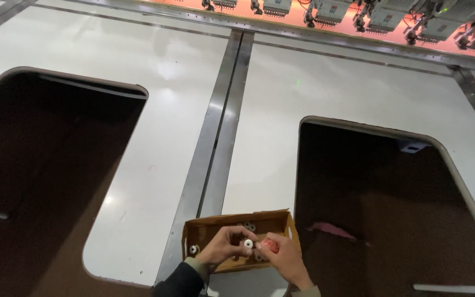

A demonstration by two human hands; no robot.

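Note:
A small open cardboard box point(204, 226) sits on the white machine table near its front edge, with several small white bobbins inside. Over the box, my left hand point(224, 246) pinches a white ring-shaped bobbin point(248, 243) between fingertips. My right hand point(284, 256) meets it from the right and curls around a small red-pink object point(271, 245), touching the same bobbin. One loose bobbin point(193, 249) lies at the box's left end, others point(249, 225) near its back wall.
The white table point(314, 99) has two large dark rounded cut-outs, left point(45, 176) and right point(391, 209). A grey metal rail point(221, 126) runs down the middle. A row of embroidery heads point(386, 16) lines the far edge. A pink scrap point(331, 230) lies in the right opening.

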